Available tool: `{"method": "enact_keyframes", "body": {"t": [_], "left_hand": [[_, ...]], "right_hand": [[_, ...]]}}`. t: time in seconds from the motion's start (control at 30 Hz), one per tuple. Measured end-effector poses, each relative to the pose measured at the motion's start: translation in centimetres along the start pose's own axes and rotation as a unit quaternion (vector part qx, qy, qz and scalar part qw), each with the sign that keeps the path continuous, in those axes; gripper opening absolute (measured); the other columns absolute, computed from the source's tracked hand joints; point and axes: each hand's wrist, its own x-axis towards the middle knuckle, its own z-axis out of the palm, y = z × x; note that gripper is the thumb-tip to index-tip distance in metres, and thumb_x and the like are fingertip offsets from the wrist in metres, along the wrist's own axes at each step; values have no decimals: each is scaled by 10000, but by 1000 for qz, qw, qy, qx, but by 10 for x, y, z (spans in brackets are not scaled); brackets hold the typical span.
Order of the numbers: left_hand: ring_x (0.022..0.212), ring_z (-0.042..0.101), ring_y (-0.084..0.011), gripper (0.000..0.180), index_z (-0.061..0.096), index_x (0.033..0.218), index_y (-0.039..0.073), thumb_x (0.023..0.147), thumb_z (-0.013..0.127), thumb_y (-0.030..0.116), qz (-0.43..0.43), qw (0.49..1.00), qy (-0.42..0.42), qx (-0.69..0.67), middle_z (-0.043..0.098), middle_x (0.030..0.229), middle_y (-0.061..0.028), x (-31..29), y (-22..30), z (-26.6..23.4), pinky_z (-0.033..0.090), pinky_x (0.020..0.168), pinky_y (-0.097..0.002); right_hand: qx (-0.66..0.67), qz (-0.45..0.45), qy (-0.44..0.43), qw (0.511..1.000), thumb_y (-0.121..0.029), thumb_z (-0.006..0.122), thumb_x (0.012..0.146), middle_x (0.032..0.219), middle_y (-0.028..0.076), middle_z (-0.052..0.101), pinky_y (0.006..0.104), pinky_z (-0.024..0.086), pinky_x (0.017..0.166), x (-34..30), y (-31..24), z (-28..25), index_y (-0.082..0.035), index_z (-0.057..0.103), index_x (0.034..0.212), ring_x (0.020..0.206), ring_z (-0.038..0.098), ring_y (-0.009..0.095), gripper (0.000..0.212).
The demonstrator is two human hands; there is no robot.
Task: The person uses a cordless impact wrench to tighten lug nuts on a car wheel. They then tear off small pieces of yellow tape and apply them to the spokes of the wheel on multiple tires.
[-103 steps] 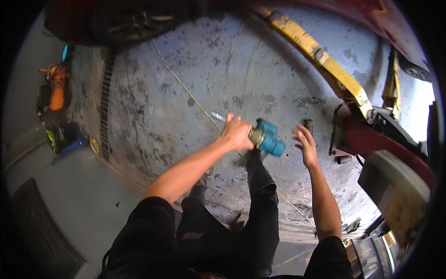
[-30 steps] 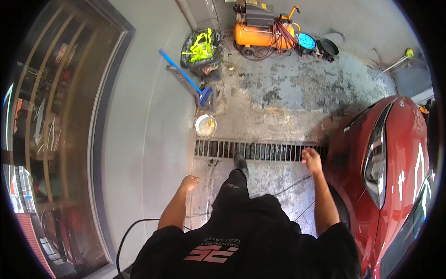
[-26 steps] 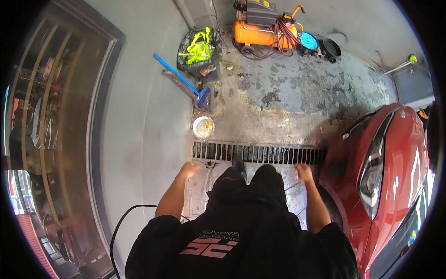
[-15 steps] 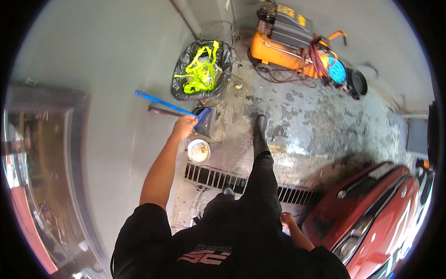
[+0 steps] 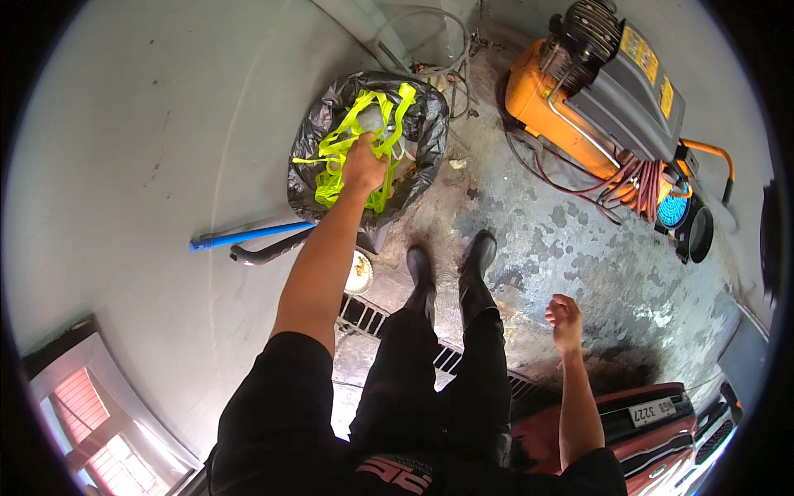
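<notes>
My left hand point(image 5: 364, 168) reaches into a bin lined with a black bag point(image 5: 428, 149). Its fingers are closed on a crumpled yellow-green plastic bag point(image 5: 395, 112) lying on top, and my fingertips are partly hidden among its strips. Out to the right, above the floor, my right hand point(image 5: 565, 321) hangs with loosely curled fingers, and nothing shows in it. Below the bin, a blue handle point(image 5: 248, 236) and a black handle point(image 5: 269, 250) lie by the wall, partly covered by my left forearm. A round white dish point(image 5: 359, 274) with brownish bits sits beside that arm.
An orange air compressor point(image 5: 554, 116) with coiled red hose point(image 5: 633, 186) stands at the far right. Behind my boots point(image 5: 477, 255) runs a floor drain grate point(image 5: 364, 316). A red car point(image 5: 637, 446) is parked at the near right. A grey wall point(image 5: 165, 124) rises on the left.
My left hand has let go of the blue handle and moved up into the bin, onto the yellow-green bag. My right hand has come forward from beside my leg. Both boots now stand together.
</notes>
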Motion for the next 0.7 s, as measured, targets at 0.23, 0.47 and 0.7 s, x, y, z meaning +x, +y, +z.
{"method": "enact_keyframes", "body": {"t": [0.23,0.47,0.7], "left_hand": [[898,682,-188,455,583,1266,57,838,730,10,0,976,12,-217,690,1083,-87,-7,-19,-13,560,828,-314],[934,677,-144,461,569,1265,47,839,700,-74,44,946,-5,-322,667,1094,-76,-42,-34,-44,550,855,-299],[1162,597,-198,635,514,1378,70,789,739,-8,95,946,-25,-309,610,1278,-102,-53,-34,-60,496,971,-358]], "right_hand": [[11,-72,-163,984,-181,667,973,998,83,710,317,549,850,80,-136,168,7,664,1162,897,681,151,267],[113,54,-238,963,-460,691,935,884,32,657,309,517,643,114,-255,341,-24,667,1095,726,644,149,466],[219,51,-252,941,-318,690,973,863,12,671,270,477,579,124,-255,374,-74,664,972,669,618,119,245]]}}
